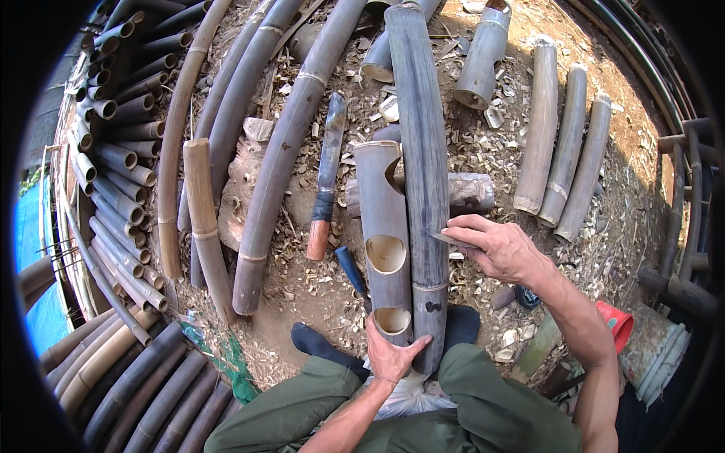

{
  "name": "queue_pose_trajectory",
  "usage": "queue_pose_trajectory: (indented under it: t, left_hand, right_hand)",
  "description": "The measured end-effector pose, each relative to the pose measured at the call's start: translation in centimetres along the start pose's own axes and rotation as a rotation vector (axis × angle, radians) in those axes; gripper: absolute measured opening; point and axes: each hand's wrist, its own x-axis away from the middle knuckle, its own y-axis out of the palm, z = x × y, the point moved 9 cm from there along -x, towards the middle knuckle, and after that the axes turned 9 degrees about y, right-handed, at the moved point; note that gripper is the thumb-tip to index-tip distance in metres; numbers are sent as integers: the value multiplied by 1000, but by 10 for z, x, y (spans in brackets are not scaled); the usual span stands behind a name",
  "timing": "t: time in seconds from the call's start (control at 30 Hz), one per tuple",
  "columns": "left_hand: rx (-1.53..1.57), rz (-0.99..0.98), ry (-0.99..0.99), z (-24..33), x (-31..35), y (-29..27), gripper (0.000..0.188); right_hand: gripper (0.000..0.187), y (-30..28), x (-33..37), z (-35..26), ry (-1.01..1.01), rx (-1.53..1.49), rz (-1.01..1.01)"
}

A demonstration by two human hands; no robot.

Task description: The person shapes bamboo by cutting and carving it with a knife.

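My left hand (394,355) is closed around the lower ends of two bamboo tubes lying side by side, its thumb across the right one. The left tube (380,204) is shorter and has rounded openings cut into its wall. Longer and grey, the uncut tube (419,151) shows a ring joint near its lower end and a dark mark below that. My right hand (502,249) pinches a thin flat grey piece (455,241), whose tip meets the right side of the long tube. Its exact kind is unclear. Under both tubes lies a short crosswise log (472,193).
A large knife (329,174) with a wooden handle and a blue-handled tool (350,269) lie on the chip-strewn ground to the left. Long bamboo poles (291,151) and stacked poles (128,158) fill the left. Right are shorter tubes (538,124) and a red container (615,326).
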Motion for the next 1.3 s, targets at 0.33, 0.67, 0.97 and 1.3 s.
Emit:
queue_pose_trajectory:
  t: [0.33, 0.67, 0.97, 1.3]
  left_hand:
    - [13, 14, 22, 3, -1, 0, 129]
    - [11, 25, -6, 6, -7, -1, 125]
    - [-22, -46, -68, -2, -3, 2, 127]
    - [-59, -40, -80, -4, -2, 0, 127]
  right_hand:
    - [35, -2, -1, 0, 29, 51, -22]
    - [33, -61, 28, 44, 381, 196, -120]
    - [37, -65, -60, 13, -49, -127, 196]
    - [40, -66, -82, 20, -57, -80, 49]
